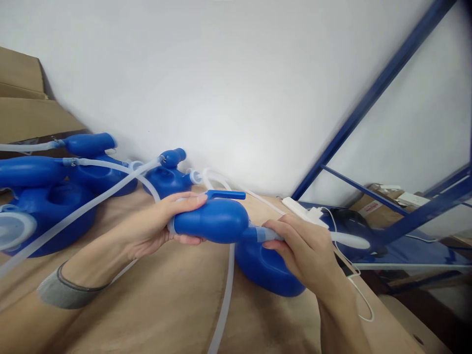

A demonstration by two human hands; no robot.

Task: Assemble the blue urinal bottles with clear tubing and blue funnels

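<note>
My left hand (180, 216) is closed around the left end of a blue plastic bulb-shaped funnel (216, 221), its thumb on top near a thin blue arm. At the funnel's right end, my right hand (298, 241) pinches a clear hose (262, 234) where it meets the narrow tip. The hose comes out past that hand toward the right. Partly behind the right hand lies a rounded blue plastic bottle (265, 270); whether it joins the funnel I cannot tell. Another hose (225, 305) runs down in front of it.
Several similar blue bottles with hoses, such as one bottle (70, 216), stand at left along the wall. Cardboard boxes (22, 108) are behind them. A white power strip (304, 211) with cables lies at right, beside a blue metal rack (342, 142).
</note>
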